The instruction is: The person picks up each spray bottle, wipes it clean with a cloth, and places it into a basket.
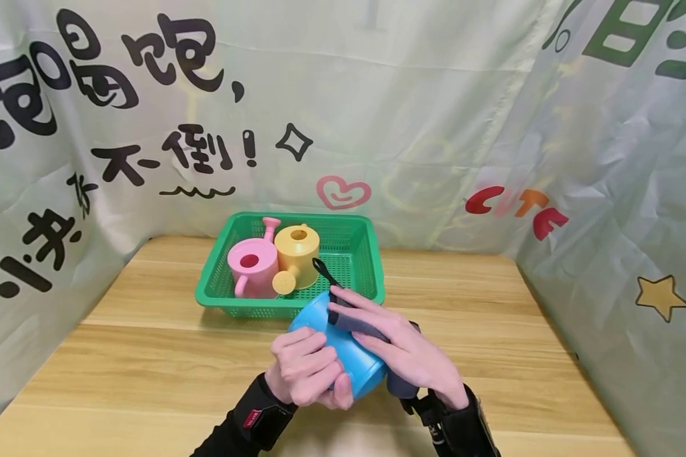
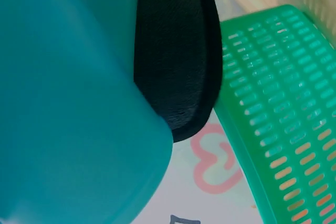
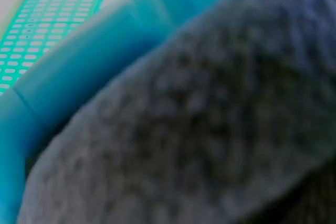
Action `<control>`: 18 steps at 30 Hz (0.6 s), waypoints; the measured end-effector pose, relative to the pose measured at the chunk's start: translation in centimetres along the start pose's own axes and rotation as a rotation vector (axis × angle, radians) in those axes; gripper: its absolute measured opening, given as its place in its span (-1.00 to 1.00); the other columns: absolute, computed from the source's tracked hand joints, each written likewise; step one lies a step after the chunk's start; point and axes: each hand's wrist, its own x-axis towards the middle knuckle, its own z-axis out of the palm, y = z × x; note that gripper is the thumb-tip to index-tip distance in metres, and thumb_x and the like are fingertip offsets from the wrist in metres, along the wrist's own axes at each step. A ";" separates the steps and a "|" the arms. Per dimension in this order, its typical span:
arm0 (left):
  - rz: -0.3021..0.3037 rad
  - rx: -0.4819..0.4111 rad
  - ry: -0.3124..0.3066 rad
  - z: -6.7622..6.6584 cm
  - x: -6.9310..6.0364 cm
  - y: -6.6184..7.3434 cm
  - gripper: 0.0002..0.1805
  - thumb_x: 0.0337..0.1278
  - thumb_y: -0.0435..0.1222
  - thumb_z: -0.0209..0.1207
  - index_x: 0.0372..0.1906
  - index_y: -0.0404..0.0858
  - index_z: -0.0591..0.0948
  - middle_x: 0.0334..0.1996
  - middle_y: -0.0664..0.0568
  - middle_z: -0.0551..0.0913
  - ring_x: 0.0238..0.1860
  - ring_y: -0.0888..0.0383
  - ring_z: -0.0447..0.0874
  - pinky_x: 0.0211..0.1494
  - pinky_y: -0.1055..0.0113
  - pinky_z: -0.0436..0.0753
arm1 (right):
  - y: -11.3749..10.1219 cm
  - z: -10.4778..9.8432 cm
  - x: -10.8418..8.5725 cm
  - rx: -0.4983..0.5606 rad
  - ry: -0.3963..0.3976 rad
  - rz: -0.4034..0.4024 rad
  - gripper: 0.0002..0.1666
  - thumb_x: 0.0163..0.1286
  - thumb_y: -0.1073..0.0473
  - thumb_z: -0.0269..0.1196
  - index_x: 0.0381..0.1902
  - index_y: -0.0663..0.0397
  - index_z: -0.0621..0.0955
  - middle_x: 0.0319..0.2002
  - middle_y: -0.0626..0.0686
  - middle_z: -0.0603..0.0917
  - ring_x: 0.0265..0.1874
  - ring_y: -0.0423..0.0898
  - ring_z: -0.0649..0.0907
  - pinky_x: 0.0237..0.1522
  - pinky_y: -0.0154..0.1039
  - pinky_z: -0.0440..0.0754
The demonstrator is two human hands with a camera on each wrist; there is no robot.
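Observation:
My left hand (image 1: 311, 371) has curled fingers and grips a blue watering can (image 1: 351, 349), tilted over the table in front of the basket. My right hand (image 1: 403, 339) lies over the can's side and holds a dark grey fuzzy cleaning pad (image 1: 363, 325) with a black loop (image 1: 322, 270) against it. In the left wrist view the can fills the left side, and a black part of the pad (image 2: 176, 51) is beside it. Close up in the right wrist view are the fuzzy pad (image 3: 194, 114) and the can's blue spout (image 3: 73, 66). The left hand's grip point is hidden.
A green perforated basket (image 1: 371, 254) stands behind the hands. Inside its left part are a pink watering can (image 1: 257, 279) and a yellow watering can (image 1: 303, 254). The wooden table (image 1: 491, 330) is bounded by white printed cloth (image 1: 423, 127) at the back and sides.

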 end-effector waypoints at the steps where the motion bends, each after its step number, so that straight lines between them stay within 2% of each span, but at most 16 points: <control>1: -0.008 -0.004 -0.001 -0.1 -0.1 -0.1 -0.55 0.08 -0.31 -0.09 -0.88 0.01 0.18 -0.86 0.26 0.18 -0.80 0.35 0.05 -0.59 0.57 0.10 | 0.0 0.0 0.0 -0.014 0.000 -0.020 -0.47 0.58 0.26 0.03 0.45 -0.11 0.42 0.57 -0.03 0.24 0.59 -0.04 0.21 0.54 -0.33 0.22; 4: -0.030 -0.010 0.006 -0.2 -0.4 -0.4 -0.53 0.11 -0.32 -0.09 -0.89 -0.01 0.20 -0.87 0.25 0.21 -0.80 0.34 0.08 -0.61 0.57 0.12 | 0.0 0.1 0.1 -0.013 0.002 -0.076 -0.48 0.56 0.31 0.02 0.42 -0.04 0.45 0.55 0.04 0.28 0.60 0.01 0.18 0.57 -0.33 0.16; 6: -0.051 -0.011 0.009 -0.4 -0.6 -0.6 -0.51 0.14 -0.32 -0.09 -0.91 -0.02 0.22 -0.88 0.23 0.23 -0.81 0.32 0.11 -0.61 0.57 0.13 | 0.0 0.1 0.1 0.003 0.006 -0.085 -0.48 0.56 0.33 0.02 0.42 -0.03 0.46 0.55 0.03 0.29 0.60 0.02 0.17 0.57 -0.35 0.13; 9: -0.087 -0.001 0.017 -0.7 -1.1 -0.9 -0.49 0.16 -0.33 -0.09 -0.93 -0.06 0.25 -0.89 0.21 0.23 -0.82 0.30 0.13 -0.62 0.57 0.15 | 0.0 0.0 0.1 0.061 0.014 -0.065 -0.49 0.57 0.33 -0.01 0.42 -0.03 0.45 0.55 0.03 0.30 0.60 -0.03 0.17 0.56 -0.39 0.13; 13: -0.156 0.020 0.039 -1.2 -1.8 -1.1 -0.48 0.17 -0.34 -0.07 -0.93 -0.09 0.24 -0.89 0.18 0.22 -0.81 0.28 0.11 -0.64 0.56 0.16 | 0.3 0.1 0.1 0.194 0.047 -0.029 -0.47 0.59 0.34 -0.07 0.47 0.07 0.37 0.53 0.11 0.31 0.56 -0.16 0.24 0.50 -0.43 0.23; 16: -0.223 0.038 0.063 -1.5 -2.2 -1.2 -0.48 0.16 -0.34 -0.05 -0.92 -0.13 0.24 -0.88 0.16 0.20 -0.80 0.26 0.10 -0.66 0.53 0.18 | 0.5 0.4 0.5 0.281 0.099 -0.003 -0.45 0.62 0.31 -0.12 0.51 0.06 0.30 0.51 0.13 0.33 0.51 -0.24 0.31 0.46 -0.44 0.29; 18: -0.270 0.052 0.086 -1.8 -2.3 -1.2 -0.48 0.17 -0.34 -0.04 -0.93 -0.15 0.26 -0.89 0.13 0.21 -0.80 0.24 0.11 -0.68 0.51 0.20 | 0.4 0.7 0.7 0.297 0.157 0.003 -0.46 0.63 0.29 -0.14 0.50 0.03 0.31 0.49 0.13 0.37 0.48 -0.24 0.35 0.44 -0.43 0.32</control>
